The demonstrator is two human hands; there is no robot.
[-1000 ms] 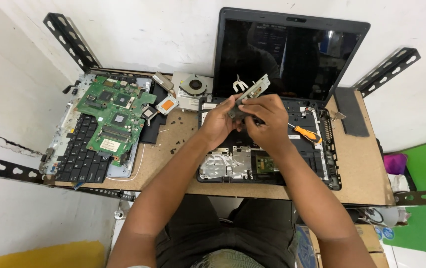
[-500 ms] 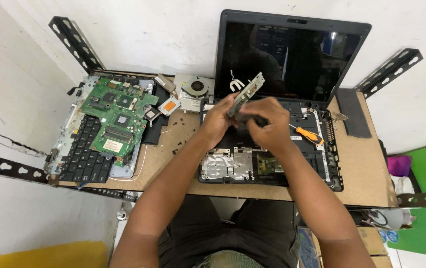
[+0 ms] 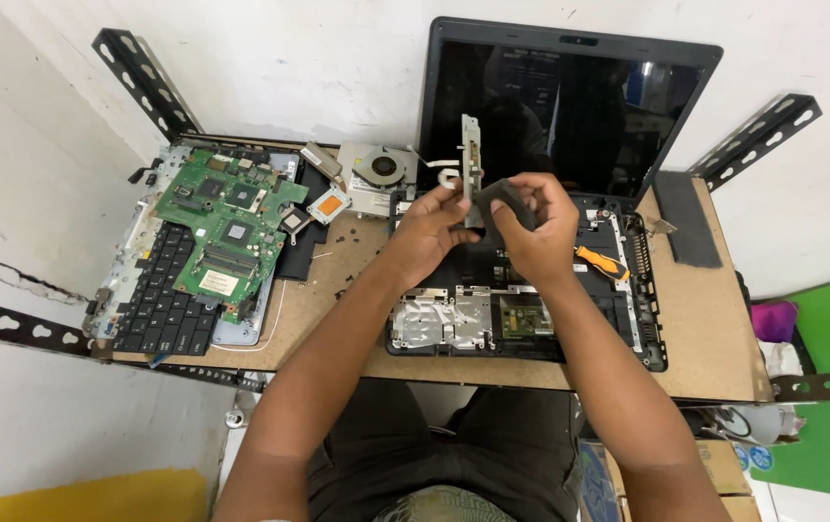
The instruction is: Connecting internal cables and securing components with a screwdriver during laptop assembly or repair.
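Note:
Both my hands are raised over an opened black laptop base [image 3: 627, 329] on a small wooden table. My left hand [image 3: 429, 232] pinches the lower end of a narrow grey metal bracket [image 3: 471, 155], which stands nearly upright in front of the dark laptop screen [image 3: 569, 106]. My right hand [image 3: 531, 227] holds a small dark flat piece [image 3: 507, 198] right against the bracket. An orange-handled screwdriver [image 3: 600, 262] lies in the laptop base just right of my right hand.
A green motherboard [image 3: 226, 227] lies on a removed keyboard [image 3: 159, 309] at the table's left. A cooling fan with heatsink [image 3: 376, 174] sits behind it. A dark flat pad [image 3: 685, 217] lies at the right. Black perforated metal brackets [image 3: 144, 82] flank the table.
The bracket has turned from a slant to nearly upright. Both hands have shifted slightly, and the dark piece now shows in my right hand.

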